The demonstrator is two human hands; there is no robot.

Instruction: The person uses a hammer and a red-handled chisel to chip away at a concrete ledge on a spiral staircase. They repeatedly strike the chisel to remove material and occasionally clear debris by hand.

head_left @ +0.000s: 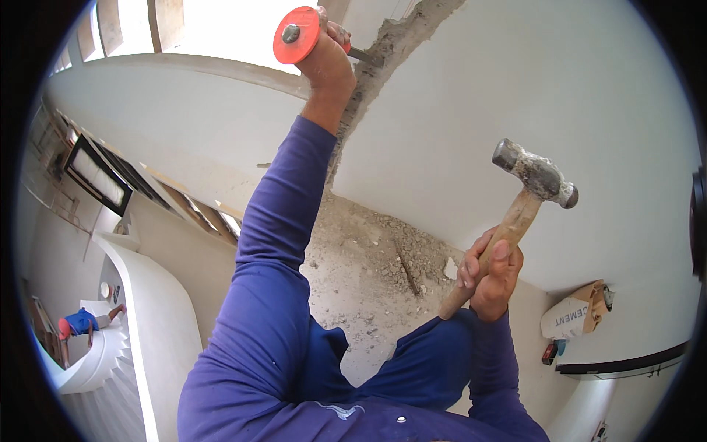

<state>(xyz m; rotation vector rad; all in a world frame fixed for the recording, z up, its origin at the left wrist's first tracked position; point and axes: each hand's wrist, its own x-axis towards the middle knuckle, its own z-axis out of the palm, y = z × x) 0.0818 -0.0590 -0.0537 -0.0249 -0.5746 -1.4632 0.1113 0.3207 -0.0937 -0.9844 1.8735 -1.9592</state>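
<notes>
My left hand [329, 59] is raised at the top, closed on a chisel with a red round guard [301, 48] and metal end; its blade [368, 57] reaches a rough groove [387, 59] cut down the white wall [560, 88]. On the right, my right hand [492, 276] grips the wooden handle of a ball-peen hammer [534, 171], whose worn, white-smeared head is held up, apart from the chisel. Rubble and dust [394, 250] lie on the floor at the wall's foot, with a thin dark rod [407, 267] among them.
Light windows [213, 26] are at top left. A curved white staircase wall [162, 317] runs down the left, with another person [85, 324] in blue on the steps beyond. A paper sack [571, 313] and small objects [551, 352] stand by the wall at lower right.
</notes>
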